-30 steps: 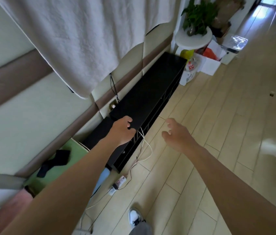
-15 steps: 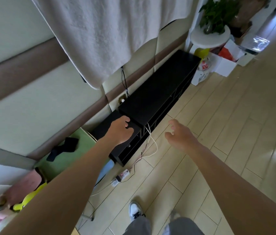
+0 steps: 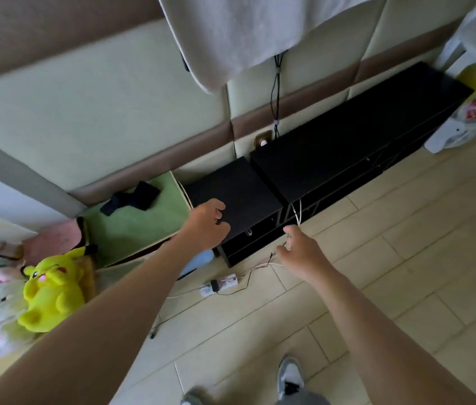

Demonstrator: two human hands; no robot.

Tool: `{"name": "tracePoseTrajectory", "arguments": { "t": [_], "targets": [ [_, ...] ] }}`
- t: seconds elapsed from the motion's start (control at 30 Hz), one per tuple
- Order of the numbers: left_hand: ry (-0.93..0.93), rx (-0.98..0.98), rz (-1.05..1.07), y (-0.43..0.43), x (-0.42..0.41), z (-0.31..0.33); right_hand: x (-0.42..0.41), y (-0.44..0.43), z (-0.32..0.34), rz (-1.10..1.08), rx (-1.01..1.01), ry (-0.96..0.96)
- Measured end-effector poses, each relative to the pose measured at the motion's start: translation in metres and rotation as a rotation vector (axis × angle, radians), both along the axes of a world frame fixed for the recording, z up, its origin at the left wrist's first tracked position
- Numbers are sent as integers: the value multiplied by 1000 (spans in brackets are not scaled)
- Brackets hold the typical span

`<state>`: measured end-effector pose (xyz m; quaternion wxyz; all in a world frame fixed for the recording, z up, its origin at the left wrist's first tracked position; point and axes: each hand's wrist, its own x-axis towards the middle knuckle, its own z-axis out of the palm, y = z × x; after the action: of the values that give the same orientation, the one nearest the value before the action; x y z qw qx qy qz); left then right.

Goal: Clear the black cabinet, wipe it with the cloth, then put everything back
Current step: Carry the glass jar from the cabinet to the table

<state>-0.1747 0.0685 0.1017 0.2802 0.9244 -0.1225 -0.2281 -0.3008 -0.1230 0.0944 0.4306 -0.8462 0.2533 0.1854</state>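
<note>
The low black cabinet (image 3: 356, 141) runs along the padded wall, its top bare. A smaller black unit (image 3: 230, 188) adjoins its left end. My left hand (image 3: 206, 226) hovers over the front left corner of that small unit, fingers loosely curled, with nothing seen in it. My right hand (image 3: 301, 252) hangs above the floor in front of the unit, fingers relaxed and empty, near thin white cables (image 3: 298, 213). A dark crumpled cloth (image 3: 131, 198) lies on a green box (image 3: 143, 229) to the left.
A yellow plush toy (image 3: 52, 287) and other soft toys sit at the far left. A power strip (image 3: 222, 283) with cords lies on the wooden floor. A white towel (image 3: 245, 33) hangs from above. Plastic bags (image 3: 470, 118) stand at the cabinet's right end.
The view has swung left and down, bringing the green box and plush toys into sight. My left hand has shifted from the long cabinet's end to over the small unit. Both hands stay empty.
</note>
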Motion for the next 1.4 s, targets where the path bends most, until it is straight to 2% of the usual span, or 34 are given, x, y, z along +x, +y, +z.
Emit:
{"name": "tracePoseTrajectory", "arguments": {
  "t": [0.37, 0.53, 0.77, 1.0, 1.2, 1.4],
  "targets": [
    [-89, -96, -55, -8, 9, -329, 93, 10, -335, -10, 0, -154],
    [-124, -70, -1, -9, 21, -420, 143, 14, -430, -8, -25, -235],
    [-159, -64, 90, -7, 28, -445, 179, 14, -480, 11, -61, -218],
    [-179, -75, 130, -13, 29, -447, 195, 23, -495, -93, 5, -347],
    [-145, -52, 160, -15, 22, -447, 161, 2, -503, -132, 104, -405],
    [-66, -33, 184, -23, 14, -451, 113, -51, -495, -124, 119, -353]
  ]
}}
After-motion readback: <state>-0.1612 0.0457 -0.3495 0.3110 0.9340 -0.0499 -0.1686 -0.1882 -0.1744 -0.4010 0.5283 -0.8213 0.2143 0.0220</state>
